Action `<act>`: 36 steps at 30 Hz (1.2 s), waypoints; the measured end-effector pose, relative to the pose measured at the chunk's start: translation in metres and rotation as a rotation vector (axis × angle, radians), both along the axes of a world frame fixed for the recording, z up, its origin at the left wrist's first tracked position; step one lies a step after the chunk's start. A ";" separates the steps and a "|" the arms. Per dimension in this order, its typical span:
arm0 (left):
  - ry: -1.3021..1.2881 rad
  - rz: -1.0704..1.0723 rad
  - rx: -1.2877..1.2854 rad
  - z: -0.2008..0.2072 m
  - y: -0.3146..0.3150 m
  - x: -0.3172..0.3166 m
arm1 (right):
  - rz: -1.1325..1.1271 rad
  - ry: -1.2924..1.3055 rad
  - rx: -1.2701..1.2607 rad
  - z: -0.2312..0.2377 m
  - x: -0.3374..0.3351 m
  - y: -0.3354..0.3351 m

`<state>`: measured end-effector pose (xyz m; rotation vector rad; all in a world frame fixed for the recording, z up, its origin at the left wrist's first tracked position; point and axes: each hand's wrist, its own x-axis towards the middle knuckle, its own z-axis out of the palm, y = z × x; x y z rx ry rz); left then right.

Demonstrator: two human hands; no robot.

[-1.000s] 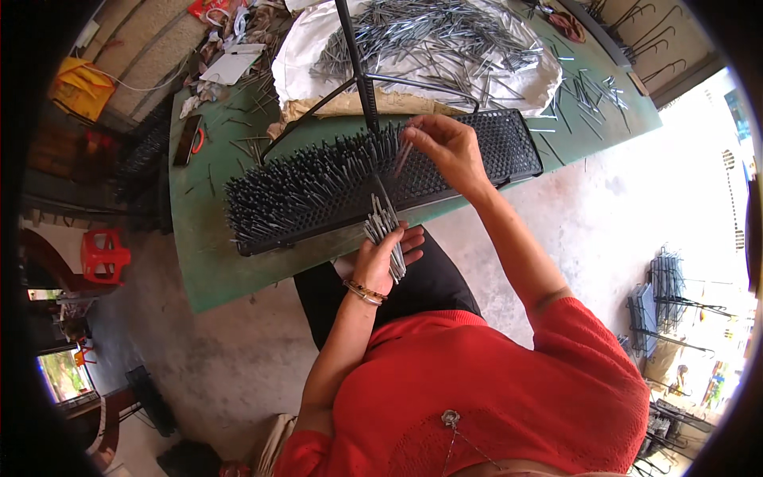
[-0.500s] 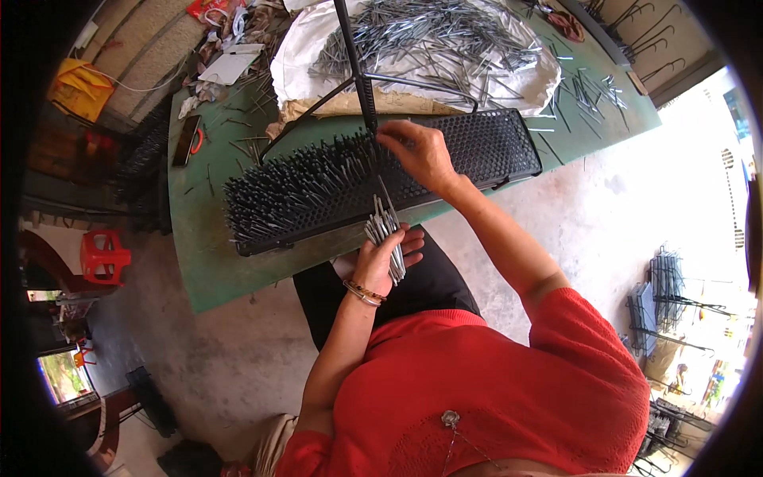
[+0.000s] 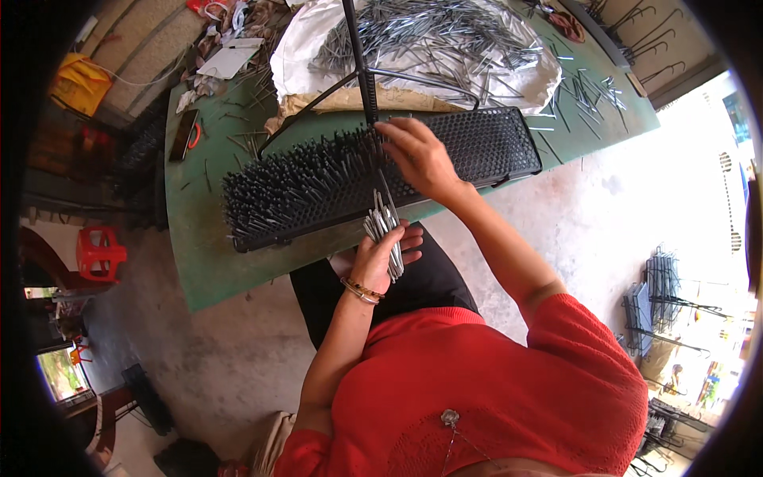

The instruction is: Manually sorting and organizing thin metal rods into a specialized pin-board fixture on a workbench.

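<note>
My left hand grips a bundle of grey metal pins just below the table's near edge, above my lap. My right hand reaches over a long black perforated tray lying on the green table, fingers pinched at the row where the standing pins end; whether a pin is between them I cannot tell. The tray's left half bristles with upright dark pins, and its right half shows bare holes.
A white sack heaped with loose metal pins lies behind the tray. A black stand pole rises mid-table. Scattered pins, papers and a phone lie on the table. A red stool stands left; wire racks right.
My right hand has slid left along the tray toward the filled rows. My left hand with the bundle has stayed in place.
</note>
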<state>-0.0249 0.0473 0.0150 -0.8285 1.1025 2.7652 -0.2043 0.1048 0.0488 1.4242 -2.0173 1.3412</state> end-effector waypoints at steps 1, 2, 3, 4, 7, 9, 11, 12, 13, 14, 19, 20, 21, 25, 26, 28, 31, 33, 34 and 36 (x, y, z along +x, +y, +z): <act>-0.001 0.003 0.002 -0.001 0.000 0.001 | -0.037 -0.111 -0.009 0.002 0.002 0.004; 0.027 0.010 -0.011 -0.002 -0.001 0.000 | -0.034 -0.112 -0.007 0.006 0.005 0.010; 0.055 0.017 -0.025 -0.003 -0.002 0.001 | 0.014 -0.344 0.104 0.011 0.009 0.015; 0.055 0.014 -0.024 -0.002 -0.002 0.000 | 0.057 -0.575 0.214 0.015 0.013 0.020; 0.079 -0.030 -0.078 0.006 0.000 -0.003 | 0.310 -0.920 0.269 0.007 0.021 0.027; 0.077 -0.081 -0.099 0.009 0.001 -0.006 | 0.279 -0.989 0.156 0.006 0.018 0.030; 0.071 -0.080 -0.071 0.006 0.000 -0.008 | 0.166 -0.900 0.067 0.007 0.008 0.030; 0.062 -0.090 -0.059 0.004 -0.001 -0.008 | 0.079 -0.819 0.029 0.010 0.005 0.030; 0.054 -0.101 -0.048 0.005 -0.001 -0.010 | -0.010 -0.737 -0.008 0.015 0.002 0.029; 0.070 -0.119 -0.030 0.007 -0.001 -0.014 | -0.100 -0.574 -0.085 0.013 -0.002 0.024; 0.049 -0.102 0.140 0.002 0.000 -0.029 | -0.117 -0.353 -0.108 0.000 -0.016 0.006; 0.044 -0.082 0.128 -0.002 0.002 -0.029 | -0.112 -0.316 -0.106 -0.002 -0.016 0.003; 0.044 -0.083 0.127 -0.006 0.003 -0.028 | -0.112 -0.268 -0.098 -0.003 -0.014 0.002; 0.058 -0.032 0.123 -0.005 0.004 -0.024 | -0.101 -0.097 -0.149 -0.011 -0.016 -0.001; 0.054 -0.026 0.137 -0.004 0.003 -0.023 | -0.085 -0.030 -0.135 -0.012 -0.017 0.000; 0.057 -0.021 0.151 -0.006 0.002 -0.021 | -0.071 0.036 -0.119 -0.013 -0.017 0.001; 0.067 -0.021 0.157 -0.005 0.004 -0.020 | -0.082 0.082 -0.053 -0.019 -0.017 0.002; 0.073 -0.027 0.149 -0.004 0.005 -0.020 | -0.051 0.142 0.016 -0.023 -0.018 0.003; 0.081 -0.030 0.120 -0.004 0.005 -0.020 | -0.049 0.141 0.016 -0.020 -0.016 0.002; 0.087 -0.031 0.092 -0.004 0.004 -0.018 | -0.057 0.284 0.043 -0.011 -0.013 0.004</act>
